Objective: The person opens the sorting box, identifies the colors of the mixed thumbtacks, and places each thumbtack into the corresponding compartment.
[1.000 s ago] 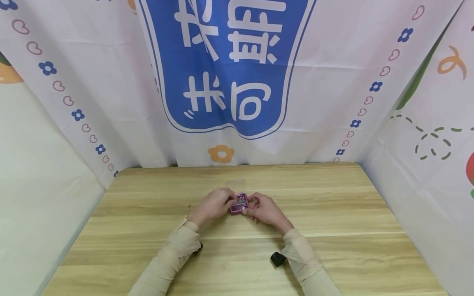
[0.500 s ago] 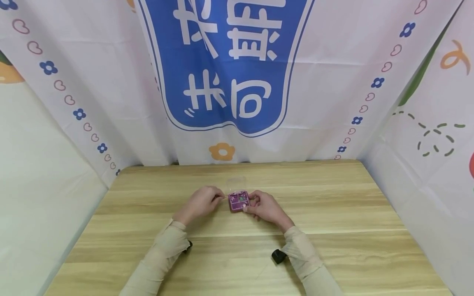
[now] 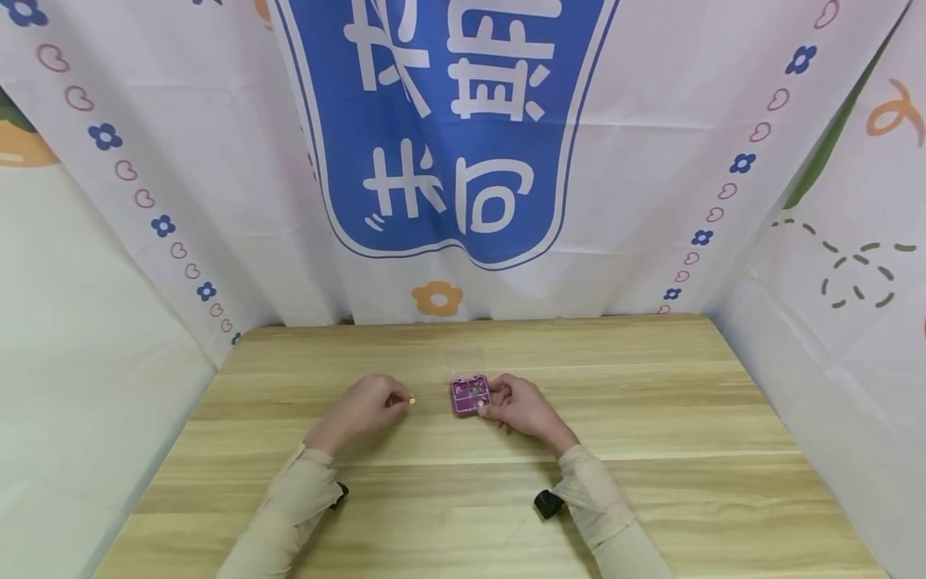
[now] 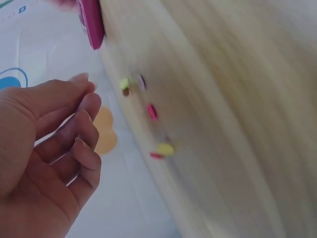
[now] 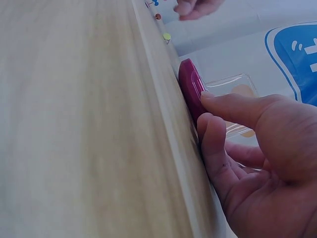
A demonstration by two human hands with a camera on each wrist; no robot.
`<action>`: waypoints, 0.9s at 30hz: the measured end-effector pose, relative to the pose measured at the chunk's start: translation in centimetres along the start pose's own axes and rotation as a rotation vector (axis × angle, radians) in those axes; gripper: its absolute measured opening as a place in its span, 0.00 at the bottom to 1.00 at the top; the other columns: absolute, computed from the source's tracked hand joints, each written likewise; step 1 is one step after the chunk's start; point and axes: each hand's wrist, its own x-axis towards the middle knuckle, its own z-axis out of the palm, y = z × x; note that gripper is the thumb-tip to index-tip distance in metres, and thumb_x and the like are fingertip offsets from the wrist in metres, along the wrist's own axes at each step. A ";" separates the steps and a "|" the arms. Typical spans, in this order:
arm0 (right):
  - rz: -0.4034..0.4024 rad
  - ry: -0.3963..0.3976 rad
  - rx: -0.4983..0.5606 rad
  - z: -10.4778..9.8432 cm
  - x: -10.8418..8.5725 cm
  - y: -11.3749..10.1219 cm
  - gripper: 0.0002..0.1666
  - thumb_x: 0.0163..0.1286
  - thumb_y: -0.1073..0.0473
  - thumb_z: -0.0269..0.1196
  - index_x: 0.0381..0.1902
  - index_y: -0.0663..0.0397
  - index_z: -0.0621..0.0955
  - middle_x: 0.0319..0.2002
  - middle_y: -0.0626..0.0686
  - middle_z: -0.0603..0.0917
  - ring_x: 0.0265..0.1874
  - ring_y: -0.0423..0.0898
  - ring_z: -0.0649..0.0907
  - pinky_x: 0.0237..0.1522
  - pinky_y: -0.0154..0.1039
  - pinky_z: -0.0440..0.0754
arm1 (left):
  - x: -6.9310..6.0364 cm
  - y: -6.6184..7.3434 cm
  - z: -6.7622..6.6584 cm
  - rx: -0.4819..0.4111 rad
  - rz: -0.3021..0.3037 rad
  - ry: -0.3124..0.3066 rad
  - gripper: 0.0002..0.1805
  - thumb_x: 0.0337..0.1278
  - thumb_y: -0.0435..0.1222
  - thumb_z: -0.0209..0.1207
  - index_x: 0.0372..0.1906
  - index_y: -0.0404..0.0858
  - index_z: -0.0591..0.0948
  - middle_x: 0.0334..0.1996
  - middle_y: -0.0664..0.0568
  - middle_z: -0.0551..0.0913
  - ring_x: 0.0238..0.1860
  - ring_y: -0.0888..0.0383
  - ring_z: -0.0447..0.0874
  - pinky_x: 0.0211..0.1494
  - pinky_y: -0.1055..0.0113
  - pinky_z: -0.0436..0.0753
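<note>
My right hand (image 3: 524, 408) holds the edge of a small magenta compartment box (image 3: 466, 412) with thumb and fingers. The right wrist view shows the box (image 5: 190, 89) from the side, its clear lid (image 5: 233, 82) tipped back. Green and pale bits lie in the compartments. To the left of the box, my left hand (image 3: 370, 404) hovers low over the table, fingers loosely bent. A small yellow disc-headed piece (image 3: 411, 400) is right by its fingertips. The left wrist view shows no object between thumb and index; several disc-shaped pieces, including a red one (image 4: 152, 111), lie beyond.
Both hands work over a wood-grain table (image 3: 463, 498) with a patterned white cloth (image 3: 637, 161) hanging at its back. Black wrist devices are strapped under both forearms, the right one (image 3: 547, 504) showing most. A yellow-green piece (image 5: 167, 37) stands near the box.
The left hand has drawn back leftward from the box, where its fingers were inside. The yellow piece now shows beside its fingertips. The right hand still holds the box in place.
</note>
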 end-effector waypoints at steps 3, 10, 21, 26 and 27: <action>-0.003 0.000 0.001 0.0 0.0 0.0 0.30 0.66 0.59 0.75 0.62 0.64 0.79 0.32 0.55 0.83 0.22 0.45 0.83 0.24 0.39 0.87 | -0.7 -0.6 0.0 -0.016 -0.002 -0.018 0.05 0.64 0.30 0.66 0.36 0.38 0.91 0.30 0.56 0.89 0.30 0.70 0.77 0.35 0.73 0.80; -0.005 -0.007 0.006 0.0 0.0 0.1 0.30 0.66 0.59 0.75 0.62 0.64 0.78 0.32 0.55 0.83 0.22 0.45 0.83 0.24 0.39 0.87 | -1.7 -1.3 0.3 -0.070 -0.033 -0.059 0.03 0.63 0.33 0.69 0.34 0.38 0.89 0.29 0.58 0.87 0.30 0.69 0.77 0.35 0.74 0.80; -0.012 -0.008 0.014 -0.1 -0.1 0.0 0.30 0.66 0.59 0.75 0.62 0.64 0.78 0.32 0.55 0.83 0.22 0.45 0.83 0.24 0.39 0.86 | -2.0 -1.6 0.6 -0.021 -0.025 -0.064 0.04 0.61 0.30 0.69 0.32 0.42 0.90 0.29 0.57 0.89 0.31 0.69 0.80 0.37 0.73 0.83; -0.014 0.000 0.012 -0.1 -0.1 -0.1 0.30 0.65 0.59 0.75 0.61 0.64 0.78 0.31 0.54 0.83 0.21 0.44 0.82 0.23 0.39 0.86 | -1.9 -1.5 0.6 -0.015 -0.033 -0.065 0.04 0.62 0.30 0.68 0.33 0.41 0.90 0.30 0.57 0.89 0.31 0.68 0.81 0.37 0.73 0.84; -0.016 0.002 0.012 -0.1 -0.1 -0.1 0.30 0.65 0.59 0.75 0.61 0.65 0.78 0.31 0.54 0.83 0.21 0.44 0.82 0.23 0.39 0.86 | -1.9 -1.5 0.7 -0.015 -0.041 -0.065 0.04 0.62 0.31 0.68 0.33 0.42 0.90 0.31 0.57 0.89 0.32 0.68 0.81 0.38 0.73 0.84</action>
